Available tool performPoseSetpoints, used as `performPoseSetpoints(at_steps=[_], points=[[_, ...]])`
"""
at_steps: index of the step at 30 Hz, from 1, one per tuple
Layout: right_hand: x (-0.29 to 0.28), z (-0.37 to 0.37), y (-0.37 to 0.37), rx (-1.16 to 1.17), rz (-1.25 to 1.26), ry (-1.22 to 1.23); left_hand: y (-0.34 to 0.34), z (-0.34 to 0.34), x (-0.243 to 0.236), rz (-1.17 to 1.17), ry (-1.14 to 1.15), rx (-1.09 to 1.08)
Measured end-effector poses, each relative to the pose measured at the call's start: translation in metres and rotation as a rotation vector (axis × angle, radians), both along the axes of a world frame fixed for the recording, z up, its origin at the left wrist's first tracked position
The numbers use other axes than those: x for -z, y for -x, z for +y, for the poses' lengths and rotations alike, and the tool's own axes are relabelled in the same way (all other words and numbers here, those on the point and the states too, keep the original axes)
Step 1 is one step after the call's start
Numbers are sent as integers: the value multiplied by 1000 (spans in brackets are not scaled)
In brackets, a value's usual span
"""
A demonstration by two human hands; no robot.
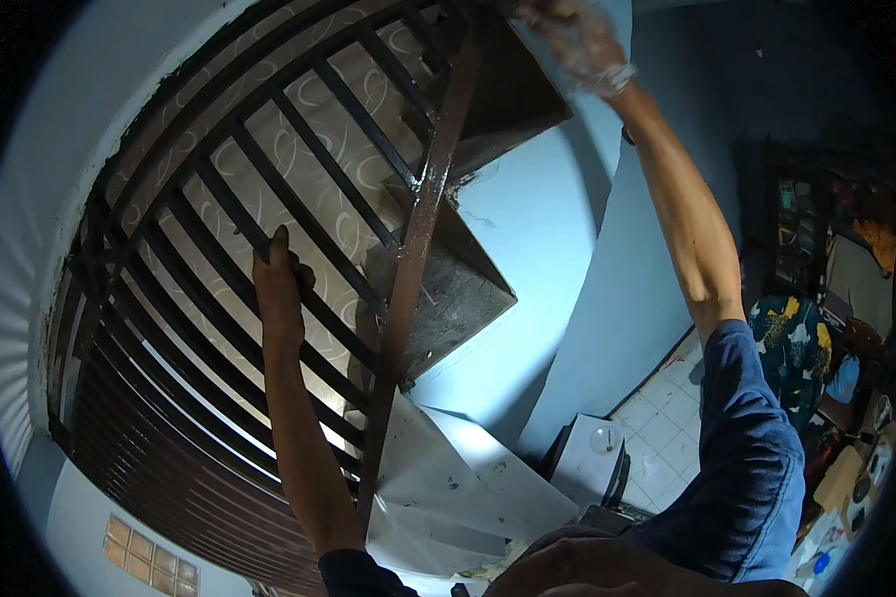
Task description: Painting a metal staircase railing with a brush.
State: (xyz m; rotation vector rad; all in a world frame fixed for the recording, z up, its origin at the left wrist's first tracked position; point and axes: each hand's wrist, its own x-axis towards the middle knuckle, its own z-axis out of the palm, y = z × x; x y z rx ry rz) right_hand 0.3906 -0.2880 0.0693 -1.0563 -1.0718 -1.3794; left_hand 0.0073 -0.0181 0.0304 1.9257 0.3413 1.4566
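Note:
My left hand (282,279) is closed round one dark bar (237,204) of a stair railing, the thumb lying along the metal. My right hand (579,48), in a thin clear plastic glove bunched at the wrist, is raised at the top of the view beside the upper end of the railing's brown bottom rail (423,229). Motion smears its fingers, and whether they hold anything cannot be made out. The rail slants down between the bars and the steps, with wet-looking shiny patches along its middle.
Rough concrete steps (458,294) jut out right of the rail, against a pale blue wall (528,219). Below lie whitish sheeting (433,488) and a white-topped box (589,458) on a tiled floor (667,418). Patterned dark cloth (788,343) and clutter fill the right side.

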Motion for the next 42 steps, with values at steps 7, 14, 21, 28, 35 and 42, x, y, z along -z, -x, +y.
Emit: performPoseSetpoints(at_steps=[7,14,21,28,35,42], points=[[81,13,85,-358,-92,187,8,6,0,-3,2,-5],[46,-70,-22,-285,113,-354,-1,-3,1,6,42,-25],[-38,-51,-65,251,227,-172,8,8,2,-11,26,-140],[-145,-35,-195,186,-34,363,-3,3,4,13,9,-71],[-153,-36,-204,-301,234,507,-2,4,3,-14,-62,-117],[-146,-32,-118,750,122,199,14,-9,1,-27,-66,-222]])
